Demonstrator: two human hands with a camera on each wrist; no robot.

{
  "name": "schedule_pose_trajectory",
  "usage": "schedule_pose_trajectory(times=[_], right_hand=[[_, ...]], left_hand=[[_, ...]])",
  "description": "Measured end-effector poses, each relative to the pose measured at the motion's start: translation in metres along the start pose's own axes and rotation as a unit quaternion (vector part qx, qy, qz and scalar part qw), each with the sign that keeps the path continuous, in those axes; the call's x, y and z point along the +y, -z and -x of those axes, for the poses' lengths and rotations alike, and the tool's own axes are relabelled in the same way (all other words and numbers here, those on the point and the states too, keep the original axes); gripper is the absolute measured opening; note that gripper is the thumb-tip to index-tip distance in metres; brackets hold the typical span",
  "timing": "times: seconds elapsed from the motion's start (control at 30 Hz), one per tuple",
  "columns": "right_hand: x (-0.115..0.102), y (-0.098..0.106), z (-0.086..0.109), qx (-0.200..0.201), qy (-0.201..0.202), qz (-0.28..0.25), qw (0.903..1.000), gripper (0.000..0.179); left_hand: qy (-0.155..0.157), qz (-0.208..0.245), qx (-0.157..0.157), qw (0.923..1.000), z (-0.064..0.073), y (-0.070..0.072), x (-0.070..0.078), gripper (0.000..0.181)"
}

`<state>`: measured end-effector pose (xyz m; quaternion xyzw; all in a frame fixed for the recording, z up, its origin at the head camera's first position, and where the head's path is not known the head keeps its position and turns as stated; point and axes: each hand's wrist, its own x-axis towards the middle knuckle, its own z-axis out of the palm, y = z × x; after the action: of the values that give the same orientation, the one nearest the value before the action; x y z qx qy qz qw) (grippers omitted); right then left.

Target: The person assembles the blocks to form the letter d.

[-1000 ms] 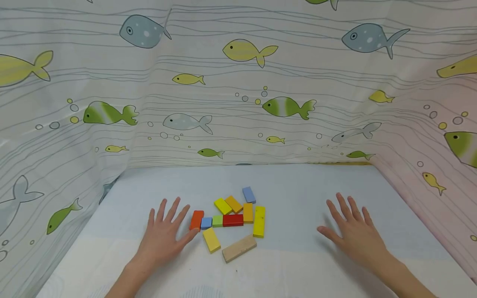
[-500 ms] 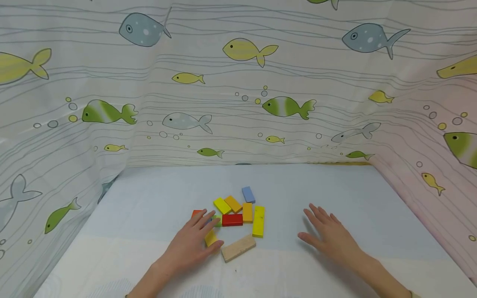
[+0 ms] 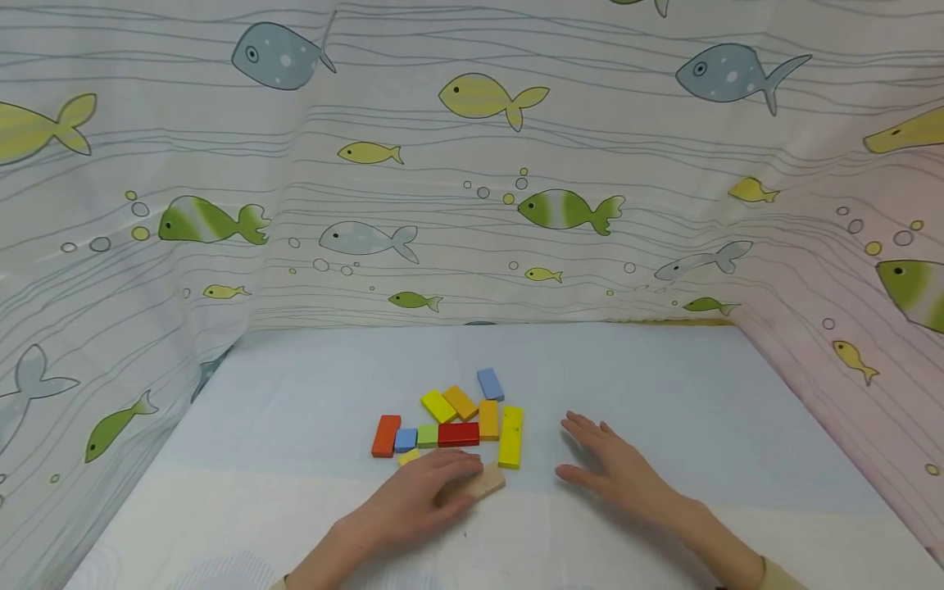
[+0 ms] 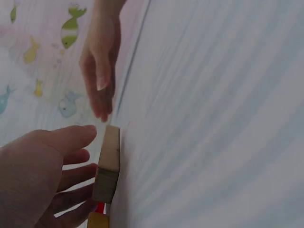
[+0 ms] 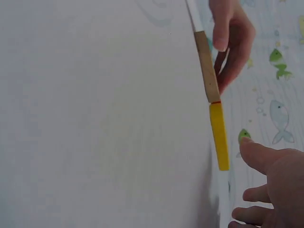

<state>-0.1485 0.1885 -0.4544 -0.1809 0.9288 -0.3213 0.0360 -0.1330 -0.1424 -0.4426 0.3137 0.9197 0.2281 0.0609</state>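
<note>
In the head view my left hand [image 3: 416, 496] hovers over a plain wooden block [image 3: 489, 482], covering its left part. The left wrist view has the thumb and relaxed fingers just above that wooden block [image 4: 109, 156], with a gap showing. A small light-yellow block [image 3: 409, 456] is mostly hidden behind the same hand. My right hand [image 3: 619, 471] floats with loosely extended fingers to the right of a long yellow block [image 3: 511, 438], holding nothing. The right wrist view shows the long yellow block [image 5: 219, 137] apart from the right thumb.
Behind the left hand lie a red block [image 3: 459, 434], a green block [image 3: 428, 435], a small blue block [image 3: 406, 440] and an orange-red block [image 3: 387, 436]. Farther back are yellow and orange blocks and another blue block [image 3: 490, 384]. A fish-patterned curtain [image 3: 457, 262] encloses the table.
The left hand has moved right, from beside the orange-red block, across the light-yellow block, to the wooden block. The right hand has moved left toward the blocks. The blocks look unmoved.
</note>
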Motion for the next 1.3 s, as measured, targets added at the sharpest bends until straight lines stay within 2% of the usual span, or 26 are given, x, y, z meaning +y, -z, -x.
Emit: schedule_pose_trajectory(times=[0.13, 0.27, 0.37, 0.57, 0.77, 0.87, 1.07, 1.17, 1.3], right_hand=[[-0.005, -0.008, -0.007, -0.017, -0.002, -0.031, 0.9994, 0.079], [-0.011, -0.015, -0.012, -0.024, -0.004, -0.051, 0.9984, 0.079], [-0.014, -0.021, -0.017, -0.027, -0.007, -0.059, 0.9979, 0.079], [-0.019, -0.033, -0.026, -0.032, -0.004, -0.061, 0.9976, 0.081], [-0.024, -0.037, -0.031, -0.028, 0.006, -0.049, 0.9984, 0.083], [-0.026, -0.039, -0.034, -0.028, 0.005, -0.043, 0.9987, 0.084], [-0.028, -0.042, -0.041, -0.02, 0.007, -0.041, 0.9989, 0.084], [-0.027, -0.043, -0.043, -0.017, 0.005, -0.049, 0.9987, 0.085], [-0.026, -0.044, -0.044, -0.014, 0.002, -0.054, 0.9984, 0.084]], left_hand=[[-0.002, 0.072, -0.016, 0.9973, -0.003, -0.003, 0.001, 0.051], [-0.014, 0.118, -0.024, 0.9926, -0.005, -0.005, 0.0, 0.053], [-0.026, 0.126, -0.025, 0.9914, -0.006, -0.006, 0.0, 0.051], [-0.028, 0.124, -0.037, 0.9912, -0.005, -0.005, 0.001, 0.05], [-0.041, 0.113, -0.066, 0.9905, -0.003, -0.002, 0.0, 0.057], [-0.039, 0.117, -0.095, 0.9878, -0.002, 0.001, -0.002, 0.063], [-0.05, 0.153, -0.143, 0.9765, -0.001, 0.009, -0.006, 0.07], [-0.055, 0.166, -0.156, 0.9721, -0.001, 0.011, -0.007, 0.071], [-0.058, 0.182, -0.153, 0.9696, -0.001, 0.011, -0.008, 0.073]])
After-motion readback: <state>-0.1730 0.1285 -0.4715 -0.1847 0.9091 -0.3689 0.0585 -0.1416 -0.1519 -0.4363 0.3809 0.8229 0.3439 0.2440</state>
